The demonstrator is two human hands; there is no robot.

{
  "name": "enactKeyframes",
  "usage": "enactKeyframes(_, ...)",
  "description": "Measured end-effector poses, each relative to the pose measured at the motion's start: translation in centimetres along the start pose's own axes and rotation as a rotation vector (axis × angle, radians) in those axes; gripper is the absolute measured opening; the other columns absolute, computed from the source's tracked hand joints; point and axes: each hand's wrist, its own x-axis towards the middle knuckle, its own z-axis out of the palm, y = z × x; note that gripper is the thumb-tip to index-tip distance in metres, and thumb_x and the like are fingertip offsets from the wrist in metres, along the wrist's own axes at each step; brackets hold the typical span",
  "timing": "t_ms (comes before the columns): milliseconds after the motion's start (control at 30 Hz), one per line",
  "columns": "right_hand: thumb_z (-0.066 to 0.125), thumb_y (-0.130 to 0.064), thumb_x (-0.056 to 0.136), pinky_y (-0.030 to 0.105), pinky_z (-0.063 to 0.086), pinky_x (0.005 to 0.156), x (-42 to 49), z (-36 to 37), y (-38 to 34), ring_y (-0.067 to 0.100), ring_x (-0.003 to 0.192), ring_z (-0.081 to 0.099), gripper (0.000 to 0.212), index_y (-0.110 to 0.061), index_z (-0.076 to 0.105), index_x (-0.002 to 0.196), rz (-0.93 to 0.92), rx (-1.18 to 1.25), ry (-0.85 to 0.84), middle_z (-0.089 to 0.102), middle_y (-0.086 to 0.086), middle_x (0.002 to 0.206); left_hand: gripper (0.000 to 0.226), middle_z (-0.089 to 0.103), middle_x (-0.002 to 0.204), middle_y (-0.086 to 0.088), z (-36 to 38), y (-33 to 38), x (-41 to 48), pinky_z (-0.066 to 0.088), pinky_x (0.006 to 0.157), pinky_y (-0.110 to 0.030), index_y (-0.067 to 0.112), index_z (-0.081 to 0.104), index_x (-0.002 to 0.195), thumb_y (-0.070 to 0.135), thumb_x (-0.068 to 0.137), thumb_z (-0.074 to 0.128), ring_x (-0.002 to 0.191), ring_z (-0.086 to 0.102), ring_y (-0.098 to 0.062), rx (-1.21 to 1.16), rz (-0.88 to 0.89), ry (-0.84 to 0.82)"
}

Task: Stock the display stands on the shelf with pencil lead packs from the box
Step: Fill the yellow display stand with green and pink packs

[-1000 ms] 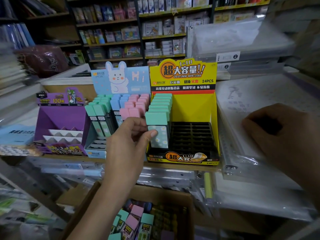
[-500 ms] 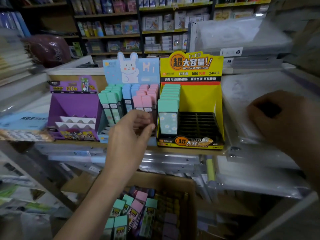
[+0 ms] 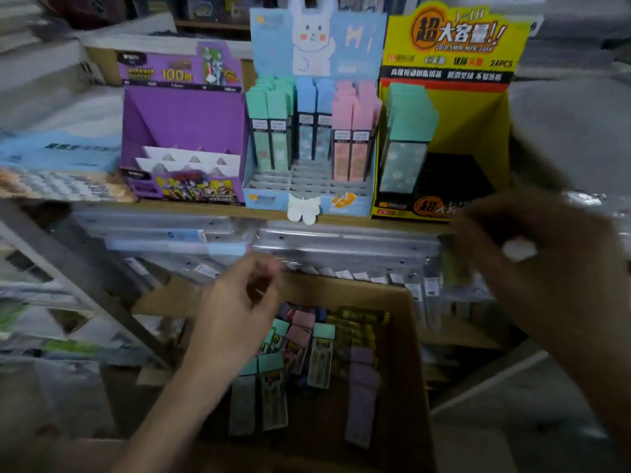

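Three cardboard stands sit side by side on the shelf (image 3: 191, 208) across the upper frame. The purple stand (image 3: 184, 131), at left, shows bare white dividers. The blue stand (image 3: 307, 196), in the centre, holds upright mint, blue and pink packs (image 3: 309, 124) in its back rows. The yellow stand (image 3: 471, 124), at right, carries one column of mint packs along its left side. Below, at lower centre, the open brown box (image 3: 406, 353) holds loose packs lying jumbled.

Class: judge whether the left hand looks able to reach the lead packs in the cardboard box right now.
Probably yes: the left hand is empty above the open cardboard box, with nothing covering the lead packs.
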Motion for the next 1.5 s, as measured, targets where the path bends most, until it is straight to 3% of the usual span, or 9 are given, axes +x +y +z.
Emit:
enactKeyframes(167, 0.071, -0.021, 0.088, 0.015, 0.051, 0.069, -6.9, 9.7, -1.9, 0.001, 0.078, 0.065, 0.005, -0.02, 0.074, 0.084, 0.25, 0.113, -0.321, 0.07, -0.013, 0.079, 0.024, 0.07, 0.098, 0.017, 1.0, -6.4, -2.8, 0.055, 0.082, -0.029, 0.038, 0.064, 0.1, 0.019, 0.091, 0.074, 0.096, 0.067, -0.003, 0.065, -0.21, -0.19)
enactKeyframes(333, 0.071, -0.019, 0.092, 0.007, 0.05, 0.069, -12.8, 17.4, -1.1, -0.005, 0.083, 0.064, 0.013, -0.031, 0.069, 0.085, 0.611, 0.163, -0.583, 0.067, -0.02, 0.085, 0.029, 0.062, 0.111, 0.007, 1.2, -10.3, -4.0, 0.054, 0.087, -0.034, 0.029, 0.059, 0.114, 0.028, 0.09, 0.074, 0.106, 0.064, -0.016, 0.126, -0.44, -0.373)
enactKeyframes(533, 0.072, -0.025, 0.09, 0.01, 0.044, 0.058, -15.9, 22.8, -1.0, 0.0, 0.077, 0.058, 0.012, -0.016, 0.068, 0.096, 0.747, 0.092, -0.854, 0.064, -0.008, 0.087, 0.075, 0.04, 0.131, -0.006, 0.6, -11.9, -6.0, 0.045, 0.095, -0.036, 0.019, 0.034, 0.145, 0.037, 0.087, 0.078, 0.123, 0.05, -0.029, 0.221, -0.652, -0.596)
enactKeyframes(667, 0.074, -0.024, 0.088, 0.011, 0.049, 0.056, -16.5, 24.6, -1.8, 0.005, 0.076, 0.066, 0.008, -0.016, 0.072, 0.09, 0.809, 0.188, -1.035, 0.071, -0.004, 0.085, 0.076, 0.04, 0.145, -0.015, 0.8, -11.6, -5.2, 0.048, 0.1, -0.041, 0.013, 0.025, 0.145, 0.035, 0.091, 0.074, 0.128, 0.05, -0.032, 0.233, -0.743, -0.624)
enactKeyframes(900, 0.073, -0.02, 0.089, 0.022, 0.057, 0.078, -16.8, 25.6, -1.8, 0.016, 0.1, 0.069, 0.032, -0.01, 0.068, 0.119, 0.847, 0.243, -1.11, 0.071, 0.006, 0.116, 0.072, 0.056, 0.138, -0.012, 1.2, -11.4, -4.8, 0.052, 0.098, -0.038, 0.011, 0.028, 0.138, 0.027, 0.088, 0.077, 0.126, 0.057, -0.029, 0.246, -0.81, -0.617)
enactKeyframes(1000, 0.072, -0.017, 0.09, 0.019, 0.056, 0.071, -16.9, 25.8, -1.2, 0.016, 0.098, 0.068, 0.03, -0.007, 0.068, 0.119, 0.864, 0.23, -1.113, 0.07, 0.009, 0.119, 0.075, 0.057, 0.138, -0.012, 1.0, -11.8, -4.7, 0.049, 0.094, -0.033, 0.009, 0.036, 0.14, 0.026, 0.084, 0.081, 0.128, 0.056, -0.029, 0.283, -0.805, -0.614)
enactKeyframes(1133, 0.072, -0.016, 0.091, 0.028, 0.059, 0.075, -16.9, 25.8, -0.9, 0.021, 0.093, 0.069, 0.026, -0.001, 0.069, 0.112, 0.89, 0.258, -1.103, 0.069, 0.015, 0.114, 0.041, 0.073, 0.115, -0.002, 1.1, -12.8, -4.9, 0.057, 0.097, -0.039, 0.019, 0.071, 0.115, 0.013, 0.078, 0.085, 0.11, 0.068, -0.02, 0.159, -0.727, -0.571)
enactKeyframes(1300, 0.067, -0.013, 0.093, 0.046, 0.059, 0.084, -16.7, 24.6, 0.1, 0.033, 0.098, 0.07, 0.024, 0.004, 0.069, 0.109, 0.941, 0.287, -0.992, 0.07, 0.023, 0.112, 0.002, 0.074, 0.089, -0.006, 1.5, -13.2, -4.7, 0.058, 0.074, -0.025, 0.012, 0.077, 0.086, 0.01, 0.088, 0.077, 0.089, 0.071, -0.021, 0.065, -0.734, -0.465)
enactKeyframes(1500, 0.062, -0.011, 0.095, 0.047, 0.06, 0.082, -15.9, 23.6, 1.3, 0.026, 0.088, 0.07, 0.012, -0.016, 0.067, 0.086, 1.043, 0.262, -0.778, 0.072, 0.011, 0.096, 0.021, 0.073, 0.113, -0.011, 3.4, -12.5, -3.4, 0.056, 0.095, -0.044, 0.009, 0.072, 0.116, 0.017, 0.097, 0.067, 0.106, 0.069, -0.027, -0.135, -0.832, -0.433)
